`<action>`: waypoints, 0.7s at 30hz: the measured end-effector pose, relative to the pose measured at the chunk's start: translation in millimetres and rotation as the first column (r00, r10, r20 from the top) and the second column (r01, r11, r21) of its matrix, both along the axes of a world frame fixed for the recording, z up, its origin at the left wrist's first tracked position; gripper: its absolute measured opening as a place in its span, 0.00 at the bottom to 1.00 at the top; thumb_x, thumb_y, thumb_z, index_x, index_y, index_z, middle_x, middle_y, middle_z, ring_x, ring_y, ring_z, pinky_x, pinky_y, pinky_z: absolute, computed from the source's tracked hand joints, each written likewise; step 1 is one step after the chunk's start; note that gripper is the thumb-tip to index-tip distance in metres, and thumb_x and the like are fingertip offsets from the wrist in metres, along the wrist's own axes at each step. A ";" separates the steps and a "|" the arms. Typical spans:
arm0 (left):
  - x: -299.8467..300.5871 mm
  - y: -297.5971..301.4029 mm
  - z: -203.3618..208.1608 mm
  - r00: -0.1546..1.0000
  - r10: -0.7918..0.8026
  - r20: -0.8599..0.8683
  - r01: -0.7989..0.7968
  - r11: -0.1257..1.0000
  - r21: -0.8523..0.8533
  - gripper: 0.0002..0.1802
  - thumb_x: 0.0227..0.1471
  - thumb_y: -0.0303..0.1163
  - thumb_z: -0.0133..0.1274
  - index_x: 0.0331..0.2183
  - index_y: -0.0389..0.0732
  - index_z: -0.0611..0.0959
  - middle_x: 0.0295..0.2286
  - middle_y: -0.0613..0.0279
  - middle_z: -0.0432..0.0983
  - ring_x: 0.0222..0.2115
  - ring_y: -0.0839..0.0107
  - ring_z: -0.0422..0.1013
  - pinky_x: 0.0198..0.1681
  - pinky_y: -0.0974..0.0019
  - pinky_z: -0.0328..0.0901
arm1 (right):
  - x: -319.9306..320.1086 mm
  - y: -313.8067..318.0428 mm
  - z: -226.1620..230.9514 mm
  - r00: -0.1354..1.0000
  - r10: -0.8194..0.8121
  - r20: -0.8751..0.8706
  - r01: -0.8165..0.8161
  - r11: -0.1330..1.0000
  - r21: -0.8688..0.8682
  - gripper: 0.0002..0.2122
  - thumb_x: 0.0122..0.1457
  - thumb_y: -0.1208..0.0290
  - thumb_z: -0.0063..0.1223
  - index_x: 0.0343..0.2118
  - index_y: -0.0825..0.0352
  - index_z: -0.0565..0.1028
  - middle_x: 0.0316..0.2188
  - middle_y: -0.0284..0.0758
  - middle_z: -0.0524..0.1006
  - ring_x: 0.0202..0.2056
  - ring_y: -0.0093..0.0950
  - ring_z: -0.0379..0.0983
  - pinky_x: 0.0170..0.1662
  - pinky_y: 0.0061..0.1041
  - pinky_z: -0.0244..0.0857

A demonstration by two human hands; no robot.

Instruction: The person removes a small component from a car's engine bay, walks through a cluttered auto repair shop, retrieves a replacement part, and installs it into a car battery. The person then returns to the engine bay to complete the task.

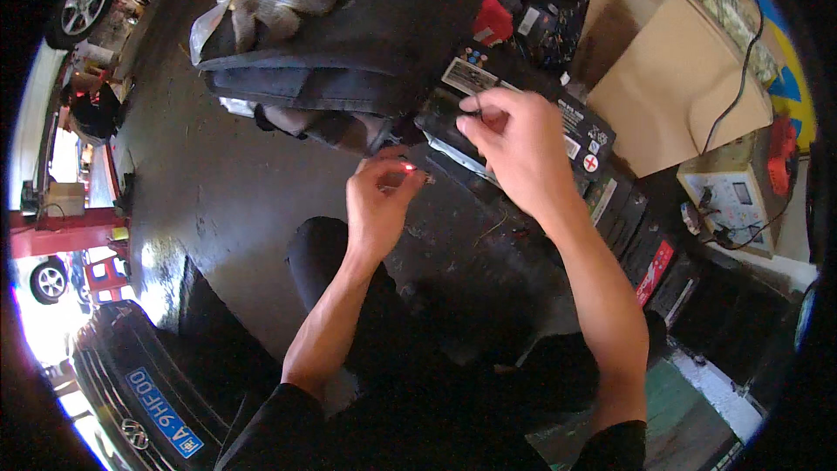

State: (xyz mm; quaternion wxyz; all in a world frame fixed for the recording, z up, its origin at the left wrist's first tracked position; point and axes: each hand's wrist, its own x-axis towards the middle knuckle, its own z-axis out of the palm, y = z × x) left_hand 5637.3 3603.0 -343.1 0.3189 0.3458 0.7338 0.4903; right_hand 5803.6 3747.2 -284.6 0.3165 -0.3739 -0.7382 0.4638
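My left hand [375,214] is closed in a pinch in the middle of the view, with a small red light [410,168] glowing at its fingertips. The small thing that carries the light is mostly hidden by the fingers. Over a black car battery [575,111], my right hand [527,153] pinches a thin dark piece between thumb and forefinger; its kind is too small to make out. Just beyond my left hand lies a black padded cover or bag [305,83], with a worn knit work glove [292,2] on top.
Cardboard [671,78] leans at the right, beside a boxy device with a dial panel [731,196] and a red clamp [783,155]. More black batteries [628,218] stand along the right. A dark car [148,375] is at the lower left, and a red lift beam [70,229] crosses the left.
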 end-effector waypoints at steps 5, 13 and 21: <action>-6.2 11.9 -27.9 0.973 -0.134 0.186 0.124 0.990 0.064 0.10 0.53 0.24 0.67 0.35 0.27 0.86 0.53 0.49 0.79 0.37 0.70 0.80 0.41 0.67 0.73 | -54.8 33.3 -13.1 0.867 -0.218 0.448 -0.053 0.853 0.519 0.09 0.53 0.68 0.68 0.32 0.68 0.86 0.28 0.48 0.83 0.38 0.49 0.80 0.42 0.46 0.74; -10.2 18.8 -55.5 0.917 -0.243 0.318 0.233 0.970 0.068 0.12 0.52 0.27 0.68 0.35 0.28 0.87 0.53 0.47 0.78 0.39 0.65 0.81 0.45 0.63 0.73 | -57.8 27.7 -18.4 0.785 -0.209 0.584 -0.179 0.825 0.536 0.11 0.51 0.60 0.72 0.29 0.62 0.86 0.28 0.39 0.84 0.41 0.40 0.80 0.45 0.41 0.65; -7.7 23.2 -55.3 0.897 -0.335 0.290 0.324 0.942 0.087 0.12 0.55 0.26 0.67 0.42 0.32 0.88 0.36 0.59 0.85 0.39 0.74 0.77 0.47 0.66 0.71 | -78.8 35.5 -21.6 0.678 -0.076 0.731 -0.309 0.873 0.377 0.07 0.50 0.70 0.63 0.26 0.69 0.84 0.30 0.52 0.83 0.36 0.51 0.83 0.40 0.46 0.77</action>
